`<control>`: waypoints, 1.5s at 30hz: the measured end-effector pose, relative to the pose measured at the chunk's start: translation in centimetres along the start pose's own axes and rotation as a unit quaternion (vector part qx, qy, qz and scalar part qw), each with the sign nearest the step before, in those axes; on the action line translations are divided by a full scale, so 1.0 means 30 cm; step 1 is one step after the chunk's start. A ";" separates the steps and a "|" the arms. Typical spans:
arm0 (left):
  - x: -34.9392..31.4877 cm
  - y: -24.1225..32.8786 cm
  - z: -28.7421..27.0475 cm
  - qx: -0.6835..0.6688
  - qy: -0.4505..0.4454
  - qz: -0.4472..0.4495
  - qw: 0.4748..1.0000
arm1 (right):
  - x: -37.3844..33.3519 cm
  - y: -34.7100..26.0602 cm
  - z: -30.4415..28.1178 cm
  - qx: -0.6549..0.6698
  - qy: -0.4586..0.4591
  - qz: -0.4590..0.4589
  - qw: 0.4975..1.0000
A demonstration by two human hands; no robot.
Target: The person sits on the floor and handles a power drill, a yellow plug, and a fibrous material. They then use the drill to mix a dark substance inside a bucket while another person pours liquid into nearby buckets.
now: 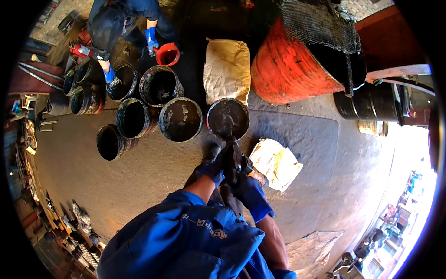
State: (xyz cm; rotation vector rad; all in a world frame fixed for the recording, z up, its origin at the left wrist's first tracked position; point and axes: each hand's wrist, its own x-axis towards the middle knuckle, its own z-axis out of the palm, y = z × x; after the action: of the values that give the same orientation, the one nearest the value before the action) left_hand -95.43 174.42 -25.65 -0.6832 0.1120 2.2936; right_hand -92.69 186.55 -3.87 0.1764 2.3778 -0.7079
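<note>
A dark hand-held power mixer (232, 160) points away from me, its shaft (231, 123) reaching down into an open bucket (207, 122) of dark, wet material. My left hand (213, 170), in a dark blue glove, is closed on the left side of the tool's body. Nearer to me, my right hand (250, 193), in a blue glove, grips the tool's rear; the fingers are partly hidden. An orange-tan part sticks out at the tool's right. Beside this bucket, on its left, stands another bucket (160, 125) with dark contents and pale patches on the surface.
More dirty buckets (117, 118) cluster to the left. A co-worker (109, 28) in blue gloves bends over them, near a small red bucket (168, 54). A brown paper sack (226, 69) lies beyond my bucket, a crumpled one (276, 165) to its right. A large red drum (292, 65) stands far right.
</note>
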 end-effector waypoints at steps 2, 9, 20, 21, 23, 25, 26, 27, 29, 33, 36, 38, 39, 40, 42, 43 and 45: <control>0.030 0.014 -0.093 -0.011 -0.053 0.005 0.999 | -0.008 -0.034 -0.013 0.008 -0.005 -0.020 1.000; 0.033 0.006 -0.119 -0.033 -0.061 -0.005 0.998 | -0.008 -0.001 0.023 0.020 -0.011 -0.029 0.999; -0.009 0.021 -0.068 0.015 -0.062 0.022 0.998 | -0.001 0.016 0.056 -0.011 -0.033 -0.023 0.999; -0.017 0.016 -0.058 0.025 -0.053 0.034 0.998 | 0.000 0.012 0.053 -0.012 -0.037 -0.019 0.999; -0.045 0.004 -0.029 0.005 -0.020 0.026 0.999 | -0.009 -0.004 0.044 -0.012 -0.044 -0.011 0.999; -0.051 0.017 -0.026 -0.012 0.011 0.023 1.000 | -0.004 -0.026 0.033 -0.002 -0.035 -0.006 0.999; -0.052 0.023 -0.025 -0.002 0.028 0.035 0.999 | 0.000 -0.026 0.037 -0.002 -0.036 -0.009 0.999; -0.052 0.028 -0.024 0.008 0.045 0.047 0.998 | 0.008 -0.019 0.045 0.012 -0.032 -0.022 0.999; -0.076 0.001 0.091 0.010 0.078 0.046 0.996 | 0.013 0.034 0.067 0.027 -0.027 -0.023 0.999; -0.015 -0.004 -0.019 -0.013 -0.145 0.020 0.989 | -0.008 0.049 0.062 0.043 0.001 -0.051 0.998; 0.026 0.024 -0.125 -0.037 -0.168 0.041 0.984 | 0.002 0.022 0.054 0.044 -0.008 -0.076 0.996; 0.040 0.022 -0.161 -0.100 -0.109 0.032 0.988 | 0.001 0.027 0.054 0.030 -0.017 -0.070 0.997; 0.048 0.027 -0.162 -0.129 -0.081 0.023 0.988 | 0.004 0.034 0.060 0.014 -0.025 -0.057 0.998; 0.041 0.009 -0.163 -0.163 -0.050 0.017 0.985 | 0.005 0.039 0.065 -0.002 -0.034 -0.047 0.998; 0.029 -0.001 -0.163 0.000 -0.062 0.064 0.996 | 0.003 0.043 0.075 -0.015 -0.035 -0.042 0.998; 0.023 -0.009 -0.148 -0.001 -0.061 0.063 0.996 | 0.005 0.039 0.070 -0.026 -0.034 -0.036 0.998; 0.002 -0.025 -0.117 -0.041 0.009 0.050 0.998 | 0.013 0.034 0.062 -0.017 -0.043 -0.029 0.998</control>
State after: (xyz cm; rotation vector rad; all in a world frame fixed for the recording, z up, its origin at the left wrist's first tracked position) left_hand -93.42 174.05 -28.60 -0.7570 0.0614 2.3988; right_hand -91.67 186.42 -5.77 0.0608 2.3186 -0.6869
